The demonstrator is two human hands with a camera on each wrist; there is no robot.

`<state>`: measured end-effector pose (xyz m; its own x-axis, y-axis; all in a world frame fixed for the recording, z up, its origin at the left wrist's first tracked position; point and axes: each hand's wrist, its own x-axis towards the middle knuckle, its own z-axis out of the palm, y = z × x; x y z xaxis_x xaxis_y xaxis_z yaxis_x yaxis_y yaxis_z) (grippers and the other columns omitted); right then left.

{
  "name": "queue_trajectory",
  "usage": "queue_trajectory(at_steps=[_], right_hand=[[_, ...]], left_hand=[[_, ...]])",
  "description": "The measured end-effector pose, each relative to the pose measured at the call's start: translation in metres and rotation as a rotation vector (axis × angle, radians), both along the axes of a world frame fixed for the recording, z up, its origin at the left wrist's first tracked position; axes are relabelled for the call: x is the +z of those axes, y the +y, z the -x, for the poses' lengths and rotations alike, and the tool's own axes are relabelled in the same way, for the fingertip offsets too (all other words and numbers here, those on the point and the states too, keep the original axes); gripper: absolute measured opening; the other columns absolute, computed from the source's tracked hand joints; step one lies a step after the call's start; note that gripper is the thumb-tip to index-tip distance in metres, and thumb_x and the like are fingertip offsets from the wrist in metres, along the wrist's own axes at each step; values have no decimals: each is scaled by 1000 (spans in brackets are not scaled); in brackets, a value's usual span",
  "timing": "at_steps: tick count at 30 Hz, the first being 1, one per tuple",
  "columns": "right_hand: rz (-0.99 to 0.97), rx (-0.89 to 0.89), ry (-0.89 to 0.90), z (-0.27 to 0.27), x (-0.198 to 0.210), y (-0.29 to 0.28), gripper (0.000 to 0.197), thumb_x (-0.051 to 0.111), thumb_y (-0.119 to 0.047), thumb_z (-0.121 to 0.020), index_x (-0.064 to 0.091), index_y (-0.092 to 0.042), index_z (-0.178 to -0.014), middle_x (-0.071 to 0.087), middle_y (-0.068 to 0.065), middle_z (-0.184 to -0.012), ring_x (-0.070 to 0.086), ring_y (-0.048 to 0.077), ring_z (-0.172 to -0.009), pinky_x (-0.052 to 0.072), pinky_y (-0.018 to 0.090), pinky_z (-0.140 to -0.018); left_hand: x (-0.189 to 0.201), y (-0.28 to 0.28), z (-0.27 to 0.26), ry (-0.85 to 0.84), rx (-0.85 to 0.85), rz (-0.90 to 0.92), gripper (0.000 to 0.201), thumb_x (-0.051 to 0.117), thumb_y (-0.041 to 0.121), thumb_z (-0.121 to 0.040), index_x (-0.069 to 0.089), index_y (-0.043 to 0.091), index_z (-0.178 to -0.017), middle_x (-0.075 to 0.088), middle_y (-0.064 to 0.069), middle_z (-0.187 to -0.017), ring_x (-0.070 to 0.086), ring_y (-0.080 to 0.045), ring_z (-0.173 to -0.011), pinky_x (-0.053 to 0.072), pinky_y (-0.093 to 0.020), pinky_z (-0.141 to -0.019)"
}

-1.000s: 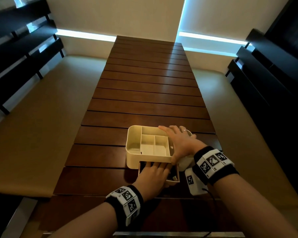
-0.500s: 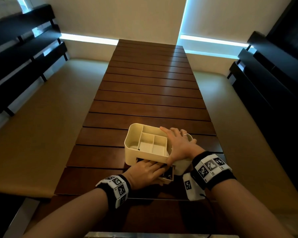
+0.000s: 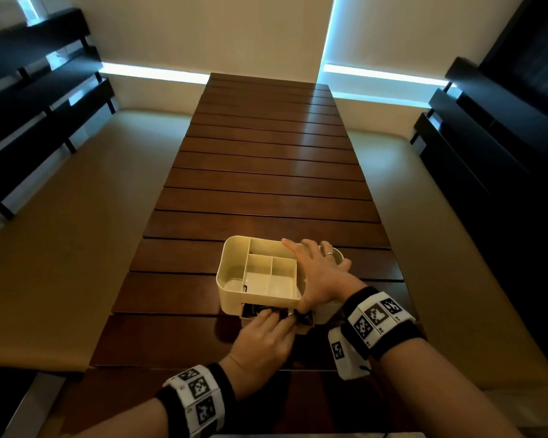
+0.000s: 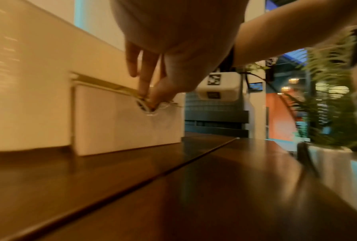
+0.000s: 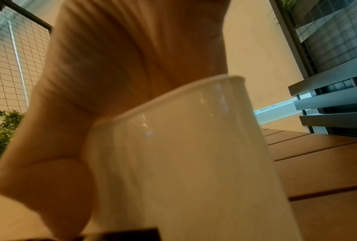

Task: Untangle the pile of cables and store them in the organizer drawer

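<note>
A cream organizer with open top compartments stands near my end of the wooden table. Its drawer sticks out a little at the front, with dark cables showing in the gap. My left hand is at the drawer front. In the left wrist view a finger and thumb pinch the notch in the drawer front. My right hand lies flat on the organizer's right top, fingers spread, thumb down over the front edge. The right wrist view shows that palm on the organizer's rim.
Tan cushioned benches run along both long sides of the table, backed by dark slatted rails. A potted fern stands off to the right in the left wrist view. The table's near edge is just below my wrists.
The drawer has slid further into the organizer under my left hand, so less of it sticks out. My right hand has stayed on top of the organizer.
</note>
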<state>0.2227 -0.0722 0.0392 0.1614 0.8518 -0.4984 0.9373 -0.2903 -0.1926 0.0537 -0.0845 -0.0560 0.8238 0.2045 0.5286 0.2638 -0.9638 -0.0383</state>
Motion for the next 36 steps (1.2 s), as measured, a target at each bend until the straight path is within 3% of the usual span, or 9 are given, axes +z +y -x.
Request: queue_trajectory(at_steps=[4,8,10,13,18,23,28,32,36], right_hand=[[-8,-6,6,1,-2,-1,126,82,-32,-58,-12,-47,-140,-6,-3,-154,-12,38,-140,5,68,-106],[0,1,17,0,-2,-1,126,82,-31,-59,-13,-48,-140,-9,-2,-155,-15,38,-140,2,68,-105],[8,12,19,-1,-4,-2,127,81,-31,-59,-15,-48,-140,-14,-3,-155,-19,38,-139,-1,69,-104],[19,69,-1,-4,-9,-4,126,79,-34,-62,-20,-46,-139,-27,-6,-152,-29,37,-136,-4,70,-103],[6,142,-39,-5,-14,-14,128,79,-49,-61,-22,-44,-139,-47,-1,-141,-45,35,-125,-17,70,-98],[-258,6,-90,5,-16,-47,136,79,-59,-50,-33,-53,-127,-55,-8,-134,-50,29,-123,-25,64,-94],[-671,-443,374,0,-43,-89,134,92,-25,-41,-2,-65,-128,-45,-20,-140,-13,8,-138,13,35,-113],[-705,-371,365,10,-71,-92,108,90,-21,-49,18,-57,-121,-21,-15,-152,11,9,-136,31,30,-105],[-680,-548,350,10,-73,-84,100,81,-49,-47,28,-25,-129,31,4,-148,38,7,-110,44,27,-87]], left_hand=[[15,32,27,-174,72,98,39,71,26,-73,57,21,-109,58,-1,-107,60,-13,-71,44,-20,-59],[22,54,41,-52,275,173,89,79,54,-43,47,25,-120,45,-5,-125,43,-23,-110,29,-36,-84],[24,61,42,15,253,186,74,82,53,-45,56,23,-108,56,-1,-120,45,-23,-117,25,-40,-90],[19,61,41,18,209,191,55,90,46,-43,62,19,-82,65,2,-97,64,-17,-84,27,-39,-87],[14,52,41,-53,200,171,40,86,40,-53,62,18,-76,66,3,-86,62,-16,-63,27,-37,-81],[13,51,44,-84,239,263,68,87,46,-51,51,26,-105,52,-6,-121,54,-21,-100,30,-39,-86],[5,56,62,-222,293,690,114,93,31,-42,27,43,-134,-13,-6,-156,9,-30,-142,32,-48,-103],[-5,58,53,-200,220,781,75,87,24,-61,37,36,-116,-10,10,-156,38,-15,-118,48,-5,-75],[-2,56,48,-209,248,796,64,84,33,-64,37,36,-107,-9,12,-157,44,-7,-110,46,0,-67]])
